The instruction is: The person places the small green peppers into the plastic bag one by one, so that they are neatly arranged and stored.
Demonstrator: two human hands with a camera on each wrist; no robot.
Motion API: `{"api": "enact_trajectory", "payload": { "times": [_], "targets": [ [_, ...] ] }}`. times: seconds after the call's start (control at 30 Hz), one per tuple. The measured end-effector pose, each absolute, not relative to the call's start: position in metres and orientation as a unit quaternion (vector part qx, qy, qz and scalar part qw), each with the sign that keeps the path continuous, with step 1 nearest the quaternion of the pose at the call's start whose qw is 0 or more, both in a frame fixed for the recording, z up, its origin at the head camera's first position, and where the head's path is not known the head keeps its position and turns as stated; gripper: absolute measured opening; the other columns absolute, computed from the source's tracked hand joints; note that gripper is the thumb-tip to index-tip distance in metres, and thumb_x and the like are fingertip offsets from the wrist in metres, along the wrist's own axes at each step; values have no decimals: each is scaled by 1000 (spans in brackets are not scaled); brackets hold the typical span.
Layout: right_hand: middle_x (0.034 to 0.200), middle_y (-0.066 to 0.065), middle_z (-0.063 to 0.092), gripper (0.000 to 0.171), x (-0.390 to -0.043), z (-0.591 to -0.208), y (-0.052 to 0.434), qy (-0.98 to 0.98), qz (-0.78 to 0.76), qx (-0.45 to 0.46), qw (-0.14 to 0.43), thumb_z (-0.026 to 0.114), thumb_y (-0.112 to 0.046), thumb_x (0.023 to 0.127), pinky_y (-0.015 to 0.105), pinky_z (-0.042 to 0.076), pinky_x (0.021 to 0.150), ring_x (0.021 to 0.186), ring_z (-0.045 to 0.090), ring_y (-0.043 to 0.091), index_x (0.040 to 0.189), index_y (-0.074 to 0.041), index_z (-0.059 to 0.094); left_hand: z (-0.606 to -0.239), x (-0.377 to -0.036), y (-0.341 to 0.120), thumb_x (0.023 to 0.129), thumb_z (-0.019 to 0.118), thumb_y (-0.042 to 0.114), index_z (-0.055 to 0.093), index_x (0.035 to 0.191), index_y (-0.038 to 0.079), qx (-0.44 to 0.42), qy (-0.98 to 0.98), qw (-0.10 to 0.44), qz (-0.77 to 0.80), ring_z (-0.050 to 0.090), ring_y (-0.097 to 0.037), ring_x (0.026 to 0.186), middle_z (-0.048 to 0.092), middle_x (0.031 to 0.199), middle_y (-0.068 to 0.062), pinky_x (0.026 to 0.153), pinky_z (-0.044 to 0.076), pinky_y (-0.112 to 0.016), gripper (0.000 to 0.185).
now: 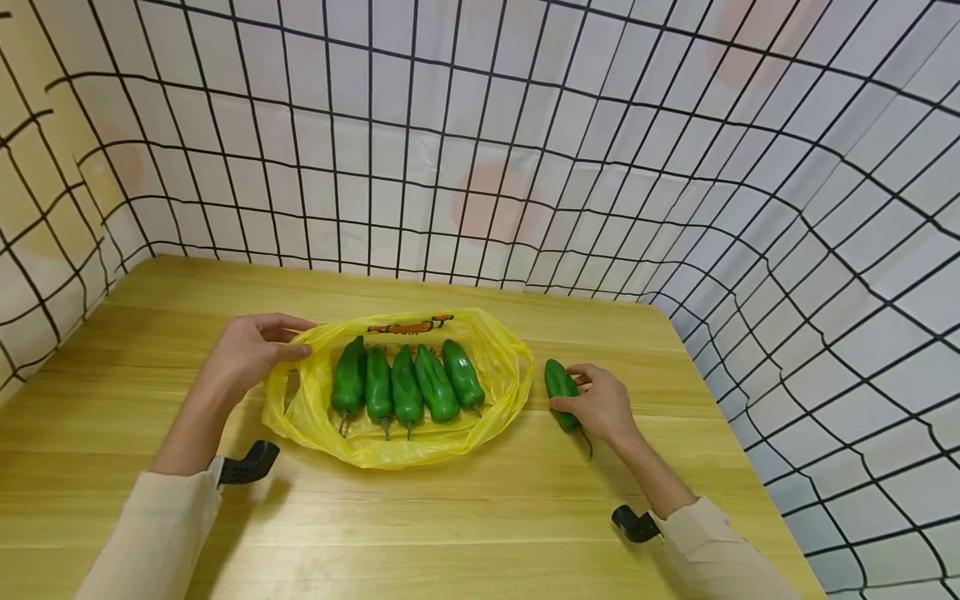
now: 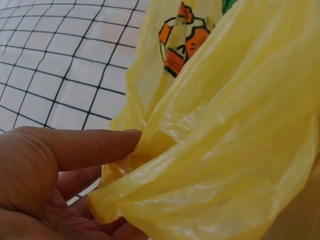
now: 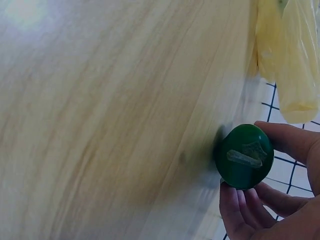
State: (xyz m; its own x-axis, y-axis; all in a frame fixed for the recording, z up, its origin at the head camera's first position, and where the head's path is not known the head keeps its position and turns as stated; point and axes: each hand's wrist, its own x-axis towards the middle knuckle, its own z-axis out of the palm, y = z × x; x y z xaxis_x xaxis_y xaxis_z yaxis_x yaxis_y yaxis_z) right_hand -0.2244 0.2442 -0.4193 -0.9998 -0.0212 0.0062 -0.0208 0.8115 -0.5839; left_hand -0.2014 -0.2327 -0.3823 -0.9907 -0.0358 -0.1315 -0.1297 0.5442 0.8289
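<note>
Head view shows a big wooden table [image 1: 450,517] with a white sheet with black grid lines [image 1: 600,125] hung up all around it. On the table lies a yellow plastic bag [image 1: 495,367], spread open, and five green peppers [image 1: 406,386] sit inside it in a neat row, their stems toward the person.

A sixth pepper, the loose pepper [image 1: 560,387], lies on the bare table just to the right of the bag. Its long side runs away from the person, stem end near, fat end far. It sits right under the right hand [image 1: 600,408] — the fingers and thumb curl round it from the near side, so this hand has it in a grip. The right wrist view shows the same: fingers wrapped round the pepper's stem end [image 3: 245,156], though it is hard to say whether the pepper is lifted off the wood or not.

The left hand [image 1: 247,354] is well away from that pepper, at the bag's left edge. It pinches the thin yellow rim [image 2: 145,145] between thumb and finger.
</note>
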Motion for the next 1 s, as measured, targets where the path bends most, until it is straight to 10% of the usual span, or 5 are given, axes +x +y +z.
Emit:
{"api": "enact_trajectory", "payload": {
  "times": [1.0],
  "targets": [
    [123, 23, 65, 56, -224, -390, 227, 941, -337, -27, -28, 82, -21, 83, 34, 58, 67, 95, 65, 32, 134, -5, 63, -379, -201, -232, 95, 72, 22, 63, 137, 8, -45, 874, 45, 481, 52, -42, 126, 56, 140, -27, 84, 48, -35, 45]
  ]
}}
